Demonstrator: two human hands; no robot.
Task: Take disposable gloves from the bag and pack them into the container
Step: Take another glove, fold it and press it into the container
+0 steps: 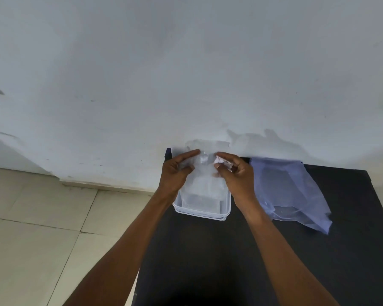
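A thin clear disposable glove [205, 164] is stretched between both hands, just above the container. My left hand [177, 171] pinches its left side and my right hand [234, 173] pinches its right side with fingers curled. Below them sits a clear rectangular plastic container [200, 214] on the black table, with more folded clear gloves lying inside. To the right lies the bluish translucent plastic bag [294, 191], flat and crumpled, with nothing touching it.
The black table [208, 261] stands against a white wall [186, 74]. Its left edge runs close beside the container. Beige floor tiles [42, 228] lie to the left.
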